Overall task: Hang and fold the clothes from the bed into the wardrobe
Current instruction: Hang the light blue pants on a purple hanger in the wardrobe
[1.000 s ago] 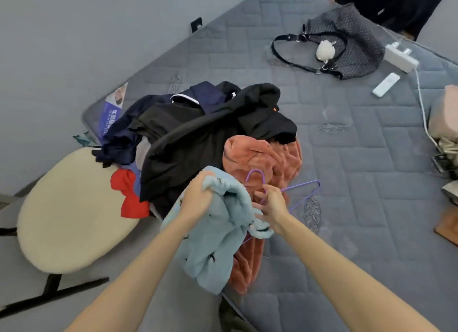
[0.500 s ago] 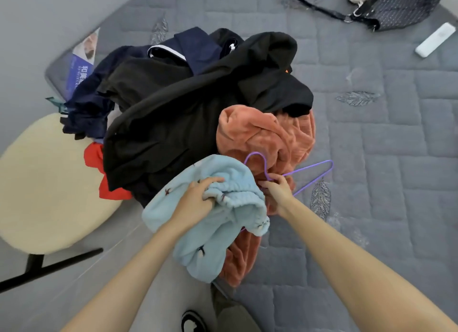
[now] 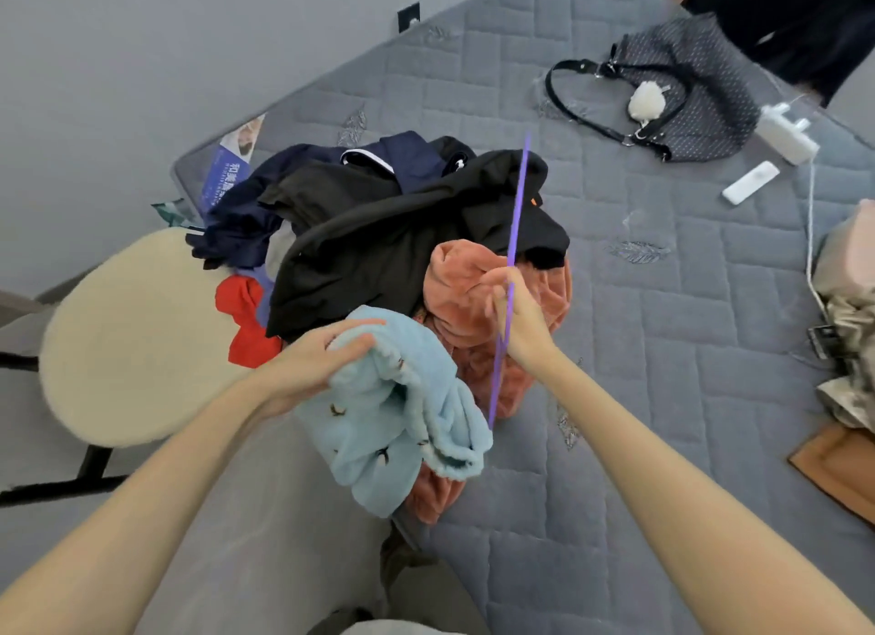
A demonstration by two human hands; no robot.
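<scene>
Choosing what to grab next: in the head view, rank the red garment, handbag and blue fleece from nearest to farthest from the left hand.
1. Blue fleece: gripped by the left hand itself.
2. Red garment: just beyond the hand, to its left.
3. Handbag: far across the bed, to the right.
</scene>
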